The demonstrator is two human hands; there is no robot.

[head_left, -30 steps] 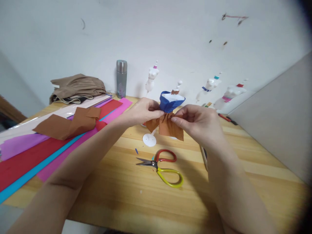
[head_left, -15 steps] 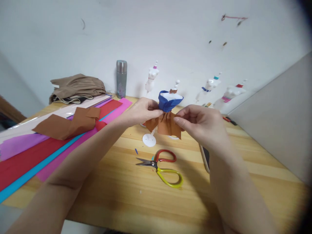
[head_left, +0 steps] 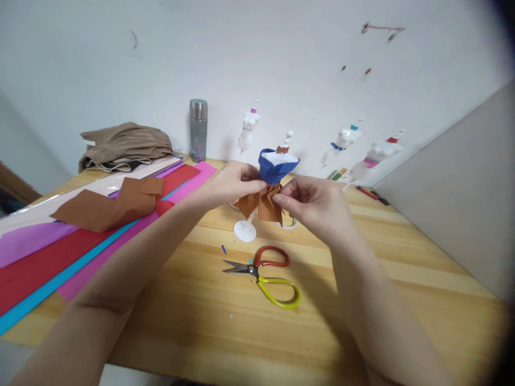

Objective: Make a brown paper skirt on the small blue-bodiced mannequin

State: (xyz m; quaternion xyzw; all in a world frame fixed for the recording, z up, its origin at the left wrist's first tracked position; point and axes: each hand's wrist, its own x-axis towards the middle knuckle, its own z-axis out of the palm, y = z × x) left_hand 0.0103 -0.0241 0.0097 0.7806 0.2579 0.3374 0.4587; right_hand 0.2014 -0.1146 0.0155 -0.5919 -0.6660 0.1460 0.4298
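Observation:
A small white dress form point(head_left: 285, 145) on a round white base point(head_left: 245, 231) wears a blue bodice point(head_left: 277, 169) and a brown strip at its neck. Below the blue wrap hangs a gathered brown crepe paper skirt point(head_left: 270, 206). From the left, my left hand point(head_left: 237, 183) pinches the waist, where brown meets blue. My right hand point(head_left: 311, 201) has thumb and forefinger closed on the skirt's right edge. Scissors point(head_left: 251, 269) with one red and one yellow handle lie with blades parted on the table before the form.
Coloured paper sheets point(head_left: 40, 273) and a brown piece point(head_left: 116, 206) cover the left side. Behind them are folded brown cloth point(head_left: 129, 142) and a flask point(head_left: 198, 131). Other dress forms point(head_left: 249, 128) stand along the wall. A red and black pen point(head_left: 372, 194) lies at right.
My right hand has moved left toward the waist, drawing the skirt's right edge in; the brown paper is more bunched. My left hand keeps its pinch. The view has shifted slightly.

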